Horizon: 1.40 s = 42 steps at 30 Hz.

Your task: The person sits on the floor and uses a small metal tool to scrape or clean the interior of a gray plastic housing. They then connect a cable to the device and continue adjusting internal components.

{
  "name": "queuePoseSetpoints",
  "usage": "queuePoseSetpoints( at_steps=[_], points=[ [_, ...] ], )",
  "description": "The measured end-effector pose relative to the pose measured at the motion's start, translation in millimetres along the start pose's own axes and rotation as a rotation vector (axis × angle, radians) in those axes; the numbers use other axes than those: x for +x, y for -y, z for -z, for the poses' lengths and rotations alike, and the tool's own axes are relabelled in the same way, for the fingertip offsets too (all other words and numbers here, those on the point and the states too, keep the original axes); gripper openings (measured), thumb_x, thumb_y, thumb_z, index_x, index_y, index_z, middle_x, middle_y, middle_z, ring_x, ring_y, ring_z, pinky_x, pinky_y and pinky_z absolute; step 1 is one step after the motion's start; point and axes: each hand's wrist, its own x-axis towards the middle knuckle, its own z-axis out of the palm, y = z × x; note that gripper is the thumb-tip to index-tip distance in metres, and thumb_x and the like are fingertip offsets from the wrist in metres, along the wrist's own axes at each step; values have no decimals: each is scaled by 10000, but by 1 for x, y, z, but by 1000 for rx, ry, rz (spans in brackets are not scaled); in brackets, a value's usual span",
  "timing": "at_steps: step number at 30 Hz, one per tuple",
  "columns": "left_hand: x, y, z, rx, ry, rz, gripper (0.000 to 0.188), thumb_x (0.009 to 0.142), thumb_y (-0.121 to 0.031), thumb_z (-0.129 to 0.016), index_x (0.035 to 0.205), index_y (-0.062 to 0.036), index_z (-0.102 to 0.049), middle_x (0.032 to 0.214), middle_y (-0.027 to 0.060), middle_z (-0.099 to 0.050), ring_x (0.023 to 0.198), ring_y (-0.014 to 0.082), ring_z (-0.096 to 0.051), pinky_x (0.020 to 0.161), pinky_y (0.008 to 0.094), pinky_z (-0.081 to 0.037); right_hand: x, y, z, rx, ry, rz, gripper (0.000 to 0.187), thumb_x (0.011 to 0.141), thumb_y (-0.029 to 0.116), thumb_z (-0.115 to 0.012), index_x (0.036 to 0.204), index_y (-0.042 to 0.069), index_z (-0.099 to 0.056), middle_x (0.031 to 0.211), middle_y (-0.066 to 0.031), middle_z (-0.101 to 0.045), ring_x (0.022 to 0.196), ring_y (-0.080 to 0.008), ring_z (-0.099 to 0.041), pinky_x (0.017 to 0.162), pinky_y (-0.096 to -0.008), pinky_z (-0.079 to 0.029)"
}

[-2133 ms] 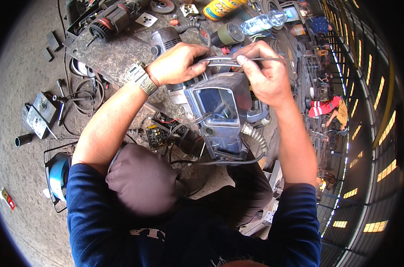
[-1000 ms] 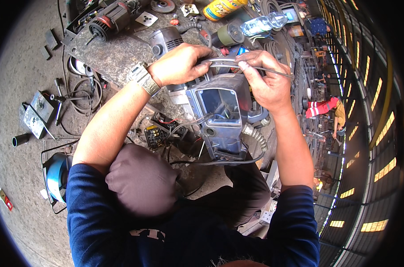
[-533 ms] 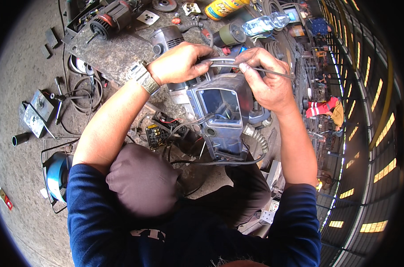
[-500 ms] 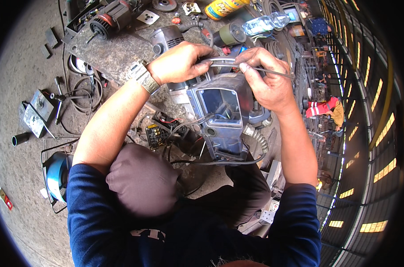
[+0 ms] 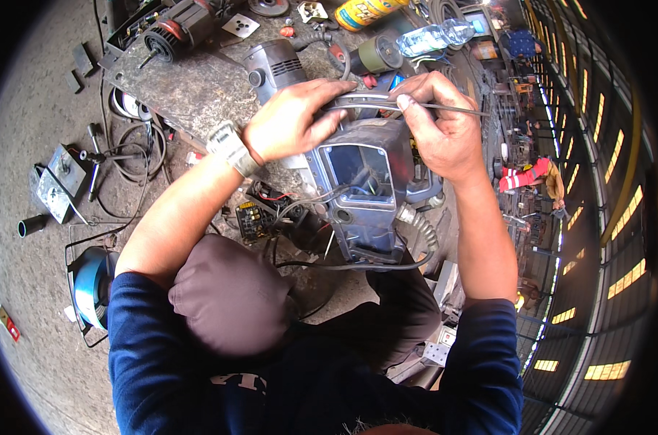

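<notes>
A grey-blue machine housing (image 5: 365, 225) stands upright in front of me, with a dark rectangular opening (image 5: 359, 172) in its face and wires running into it. Above its top, my left hand (image 5: 293, 119) is closed over a curved grey bar (image 5: 365, 100), thumb below and fingers above. At the bar's right end, my right hand (image 5: 445, 127) pinches a thin dark strip (image 5: 459, 110) between thumb and fingers, its free end sticking out to the right. Whether strip and bar are one piece, I cannot tell.
Loose wiring with a black block (image 5: 253, 220) lies left of the housing. A motor (image 5: 180, 32), a yellow can (image 5: 369, 11) and a plastic bottle (image 5: 434, 38) are at the back. On the floor at left are a blue reel (image 5: 91, 288) and metal parts (image 5: 61, 177).
My left hand has turned slightly and shifted down a little, with its wrist. My right hand has slid slightly right along with the strip. The housing stays in place.
</notes>
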Motion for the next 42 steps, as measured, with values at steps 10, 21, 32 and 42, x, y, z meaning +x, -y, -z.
queuePoseSetpoints(
  at_steps=[10, 21, 32, 42],
  points=[
    [-21, -6, -15, 72, -250, -3, 342, 889, -61, -846, 1221, -100, -778, 1199, 120, -714, 1067, 284, -726, 883, 371, -605, -5, -4, -2, -12, -53, -29, 105, 926, -7, -750, 895, -21, -651, 846, -88, -733, 764, -134, -677, 707, -303, -540],
    [-19, -9, -16, 114, -240, 18, 289, 895, -71, -829, 1180, -85, -784, 1191, 119, -716, 1083, 301, -723, 905, 383, -599, -8, 1, -5, 81, -145, -101, 159, 937, 5, -778, 819, -24, -675, 800, -42, -729, 750, -77, -642, 676, -264, -510],
    [-16, -8, -15, 97, -252, 1, 236, 918, -45, -794, 1151, -43, -750, 1238, 129, -739, 1097, 319, -736, 923, 395, -599, -1, 10, -3, -65, -43, 10, 179, 888, -2, -787, 812, -9, -625, 835, -115, -745, 754, -195, -716, 688, -327, -547],
    [-17, -4, -17, 56, -264, -13, 242, 915, -77, -815, 1145, -33, -754, 1221, 139, -758, 1086, 327, -744, 928, 398, -598, 6, 17, 3, -254, 114, 231, 150, 879, 10, -773, 837, 0, -629, 865, -122, -743, 765, -264, -713, 699, -371, -551]
  ],
)
